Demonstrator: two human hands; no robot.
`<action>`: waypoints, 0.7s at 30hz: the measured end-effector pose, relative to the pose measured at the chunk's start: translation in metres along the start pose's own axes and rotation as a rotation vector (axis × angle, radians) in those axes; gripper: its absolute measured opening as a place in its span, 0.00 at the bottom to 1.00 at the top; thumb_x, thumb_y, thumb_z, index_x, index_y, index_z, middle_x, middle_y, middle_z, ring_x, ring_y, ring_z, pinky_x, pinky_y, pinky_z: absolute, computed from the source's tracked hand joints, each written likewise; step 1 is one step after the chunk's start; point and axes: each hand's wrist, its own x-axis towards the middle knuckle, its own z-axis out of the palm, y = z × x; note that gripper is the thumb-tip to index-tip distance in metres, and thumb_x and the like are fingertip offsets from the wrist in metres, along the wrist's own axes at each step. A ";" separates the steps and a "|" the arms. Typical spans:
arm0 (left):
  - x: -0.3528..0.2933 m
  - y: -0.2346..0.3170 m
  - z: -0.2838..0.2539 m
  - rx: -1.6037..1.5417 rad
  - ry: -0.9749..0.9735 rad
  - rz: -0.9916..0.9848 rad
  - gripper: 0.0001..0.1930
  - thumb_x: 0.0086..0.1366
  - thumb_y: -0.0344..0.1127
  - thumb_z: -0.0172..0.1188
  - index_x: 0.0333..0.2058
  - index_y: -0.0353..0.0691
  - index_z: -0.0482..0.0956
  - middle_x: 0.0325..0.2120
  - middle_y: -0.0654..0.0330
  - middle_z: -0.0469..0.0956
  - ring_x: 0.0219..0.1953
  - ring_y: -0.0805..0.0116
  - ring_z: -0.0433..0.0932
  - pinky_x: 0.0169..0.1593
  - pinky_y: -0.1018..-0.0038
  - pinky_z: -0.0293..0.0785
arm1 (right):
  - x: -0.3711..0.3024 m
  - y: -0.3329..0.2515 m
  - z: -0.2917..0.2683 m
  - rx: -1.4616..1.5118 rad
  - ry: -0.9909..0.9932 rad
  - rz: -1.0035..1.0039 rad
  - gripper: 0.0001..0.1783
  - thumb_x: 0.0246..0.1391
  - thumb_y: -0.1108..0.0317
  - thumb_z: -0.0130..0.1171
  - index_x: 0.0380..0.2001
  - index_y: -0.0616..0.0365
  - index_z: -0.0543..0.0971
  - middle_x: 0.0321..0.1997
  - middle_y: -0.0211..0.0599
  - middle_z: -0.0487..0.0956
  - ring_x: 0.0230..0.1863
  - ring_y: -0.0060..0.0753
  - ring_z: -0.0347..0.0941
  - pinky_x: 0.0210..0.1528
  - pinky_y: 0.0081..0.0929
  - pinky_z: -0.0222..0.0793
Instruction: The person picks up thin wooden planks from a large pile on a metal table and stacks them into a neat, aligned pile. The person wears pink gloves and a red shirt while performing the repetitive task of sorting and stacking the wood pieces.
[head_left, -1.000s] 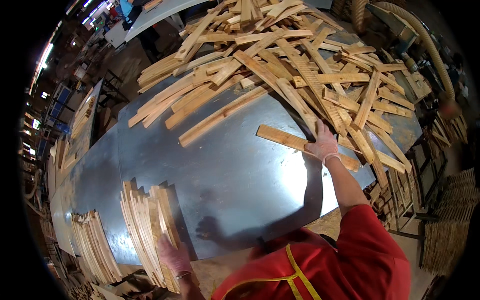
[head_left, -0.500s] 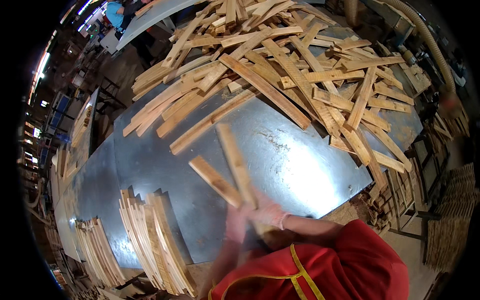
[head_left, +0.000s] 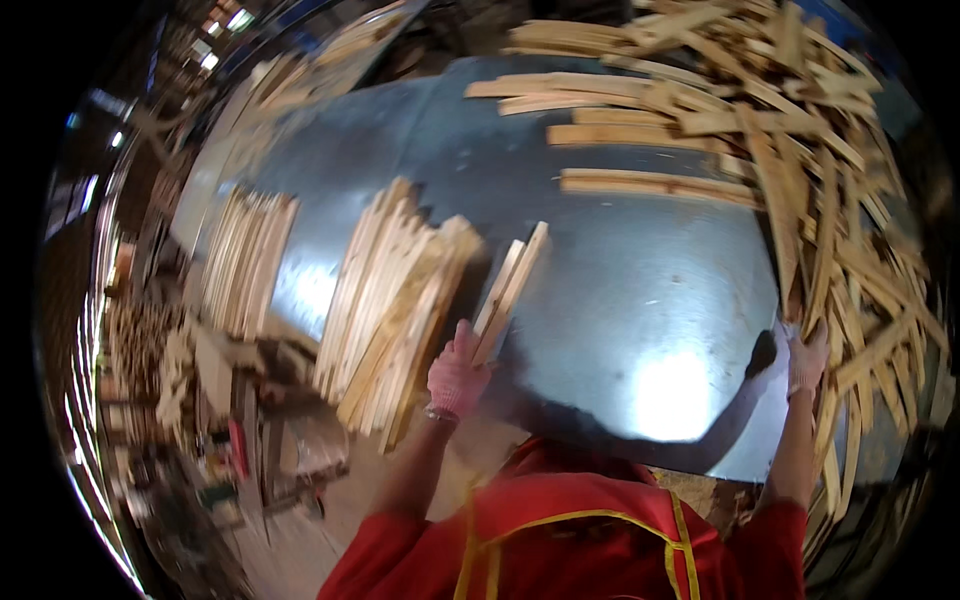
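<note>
My left hand [head_left: 459,380], in a pale knit glove, is closed around a pair of short wooden slats [head_left: 512,285] that point up and away from it. It is just right of a neat row of slats [head_left: 400,310] laid side by side at the table's near edge. Far to the right, my right hand [head_left: 806,362], gloved too, grips at the near end of a wooden slat [head_left: 775,205] on the edge of a jumbled slat heap [head_left: 850,230]. Some of its fingers are blurred against the wood.
The metal tabletop [head_left: 640,260] stretches between my hands, with a bright glare spot. Another slat row [head_left: 245,260] lies farther left. Some slats [head_left: 655,185] lie flat at the heap's left side. Stacked wood and a red object [head_left: 238,447] are below the table's left end.
My view has swung left. My hands, together before with two slats, are now wide apart: the left has carried the slats beside the row, and the right has reached out to the heap.
</note>
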 end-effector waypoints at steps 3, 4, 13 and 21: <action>-0.014 -0.065 0.004 0.188 0.036 -0.040 0.44 0.59 0.40 0.66 0.73 0.43 0.59 0.53 0.47 0.79 0.49 0.44 0.81 0.51 0.50 0.78 | -0.070 -0.016 0.039 0.854 -0.366 -0.024 0.34 0.61 0.67 0.66 0.67 0.65 0.69 0.51 0.37 0.80 0.51 0.36 0.79 0.55 0.34 0.76; -0.020 -0.082 0.010 0.257 0.072 -0.030 0.45 0.60 0.41 0.66 0.74 0.43 0.58 0.55 0.48 0.79 0.50 0.45 0.81 0.51 0.50 0.78 | -0.111 -0.042 0.036 1.070 -0.611 0.059 0.32 0.61 0.70 0.65 0.67 0.64 0.69 0.49 0.35 0.80 0.48 0.30 0.78 0.52 0.29 0.76; 0.002 -0.114 -0.005 0.225 0.151 0.177 0.43 0.55 0.52 0.71 0.68 0.43 0.69 0.63 0.56 0.70 0.62 0.54 0.71 0.64 0.49 0.66 | -0.313 -0.174 0.064 1.457 -1.219 0.647 0.36 0.48 0.83 0.61 0.63 0.50 0.73 0.46 0.40 0.83 0.48 0.46 0.83 0.54 0.51 0.83; 0.010 -0.234 -0.032 0.072 0.265 0.036 0.33 0.63 0.49 0.67 0.63 0.40 0.72 0.47 0.49 0.84 0.47 0.41 0.81 0.49 0.52 0.78 | -0.410 -0.248 0.092 1.088 -1.529 0.294 0.26 0.53 0.75 0.68 0.56 0.60 0.75 0.43 0.39 0.83 0.44 0.35 0.82 0.47 0.32 0.79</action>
